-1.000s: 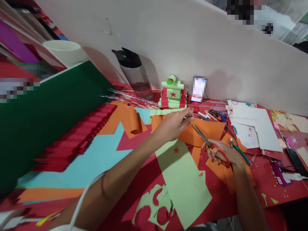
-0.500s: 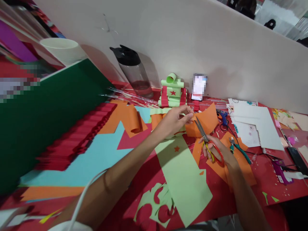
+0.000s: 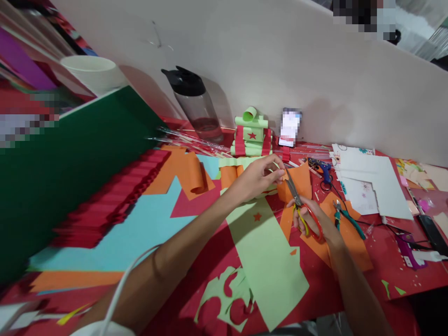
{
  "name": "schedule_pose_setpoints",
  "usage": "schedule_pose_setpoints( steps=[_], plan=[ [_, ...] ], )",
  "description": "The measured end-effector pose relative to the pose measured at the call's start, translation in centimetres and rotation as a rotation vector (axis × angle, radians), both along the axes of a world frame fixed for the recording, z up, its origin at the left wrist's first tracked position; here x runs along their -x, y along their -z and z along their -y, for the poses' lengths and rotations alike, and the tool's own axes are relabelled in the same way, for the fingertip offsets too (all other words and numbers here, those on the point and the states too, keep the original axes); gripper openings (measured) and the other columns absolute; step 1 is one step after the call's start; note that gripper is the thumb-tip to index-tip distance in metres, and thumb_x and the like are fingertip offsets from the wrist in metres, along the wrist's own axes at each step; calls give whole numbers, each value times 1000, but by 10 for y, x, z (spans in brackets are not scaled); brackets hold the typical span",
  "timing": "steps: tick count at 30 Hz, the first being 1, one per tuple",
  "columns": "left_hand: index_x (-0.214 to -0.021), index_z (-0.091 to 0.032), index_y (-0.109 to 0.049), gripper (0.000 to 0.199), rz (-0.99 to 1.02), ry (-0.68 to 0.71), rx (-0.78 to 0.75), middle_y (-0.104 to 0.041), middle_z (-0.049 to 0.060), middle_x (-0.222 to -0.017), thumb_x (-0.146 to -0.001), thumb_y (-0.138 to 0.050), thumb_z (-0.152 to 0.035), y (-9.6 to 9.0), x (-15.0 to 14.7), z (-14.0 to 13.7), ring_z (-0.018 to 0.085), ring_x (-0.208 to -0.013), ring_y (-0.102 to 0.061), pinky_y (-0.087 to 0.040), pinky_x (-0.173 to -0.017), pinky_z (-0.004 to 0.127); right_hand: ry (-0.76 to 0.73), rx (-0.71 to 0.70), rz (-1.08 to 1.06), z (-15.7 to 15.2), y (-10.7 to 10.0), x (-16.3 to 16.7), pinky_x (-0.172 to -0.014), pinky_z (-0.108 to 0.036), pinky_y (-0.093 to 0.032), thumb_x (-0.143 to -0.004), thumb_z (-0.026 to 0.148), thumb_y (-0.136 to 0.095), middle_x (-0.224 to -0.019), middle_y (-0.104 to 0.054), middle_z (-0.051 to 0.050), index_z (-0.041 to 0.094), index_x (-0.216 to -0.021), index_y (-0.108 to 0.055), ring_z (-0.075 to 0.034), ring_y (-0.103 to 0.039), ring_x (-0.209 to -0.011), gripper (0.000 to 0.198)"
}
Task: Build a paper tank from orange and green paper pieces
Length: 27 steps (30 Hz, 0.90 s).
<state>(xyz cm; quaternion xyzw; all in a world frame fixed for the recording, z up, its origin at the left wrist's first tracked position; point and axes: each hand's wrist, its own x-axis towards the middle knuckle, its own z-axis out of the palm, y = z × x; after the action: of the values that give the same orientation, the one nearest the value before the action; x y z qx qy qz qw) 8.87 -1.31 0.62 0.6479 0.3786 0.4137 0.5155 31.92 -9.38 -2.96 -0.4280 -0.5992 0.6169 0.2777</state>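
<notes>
My left hand (image 3: pixel 266 173) pinches an orange sheet of paper (image 3: pixel 298 183) by its left edge, raised over the table. My right hand (image 3: pixel 310 215) has its fingers through the red and yellow handles of a pair of scissors (image 3: pixel 296 199). The blades point up and left and meet the paper close to my left fingertips. Below lies a light green paper strip (image 3: pixel 269 261) with a small orange star (image 3: pixel 257 216) on it. Behind my left hand stands a model of rolled green paper (image 3: pixel 252 135) with red bands and a red star.
Green paper scraps (image 3: pixel 227 298) lie at the front. To the right are teal-handled pliers (image 3: pixel 345 218), a blue glue gun (image 3: pixel 324 170) with its cord, and white sheets (image 3: pixel 388 182). A water bottle (image 3: pixel 196 105) and a lit phone (image 3: pixel 290 127) lean by the wall. Red pleated paper (image 3: pixel 115 200) lies left.
The orange sheet has turned in my left hand and shows a narrower face. The scissors have shifted slightly, their tips still near my left fingers.
</notes>
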Motion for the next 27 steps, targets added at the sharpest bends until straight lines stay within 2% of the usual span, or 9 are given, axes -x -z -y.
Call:
schedule_pose_setpoints(
  steps=[7,15,27],
  plan=[
    [-92,-21,-59,28,6,15,-16,-67,0,-78,-90,-69,-46,0,-2,1,17,-73,-69,-59,-73,32,0,19,-18,-2,1,0,-41,-19,-46,-92,76,-53,-71,-63,1,18,-123,-57,-10,-52,-46,66],
    [-92,-22,-54,31,55,11,32,-68,0,-81,-87,-72,-47,0,-3,2,18,-77,-71,-60,-75,34,3,28,2,-2,-8,3,-40,-17,-42,-90,78,-54,-66,-60,3,18,-119,-59,-9,-49,-44,66],
    [-97,-22,-53,29,34,-11,19,-68,0,-81,-89,-69,-45,-2,-5,4,18,-78,-70,-57,-77,34,23,41,22,-2,-10,3,-41,-17,-41,-90,72,-56,-66,-60,3,18,-119,-60,-9,-49,-45,61]
  ],
)
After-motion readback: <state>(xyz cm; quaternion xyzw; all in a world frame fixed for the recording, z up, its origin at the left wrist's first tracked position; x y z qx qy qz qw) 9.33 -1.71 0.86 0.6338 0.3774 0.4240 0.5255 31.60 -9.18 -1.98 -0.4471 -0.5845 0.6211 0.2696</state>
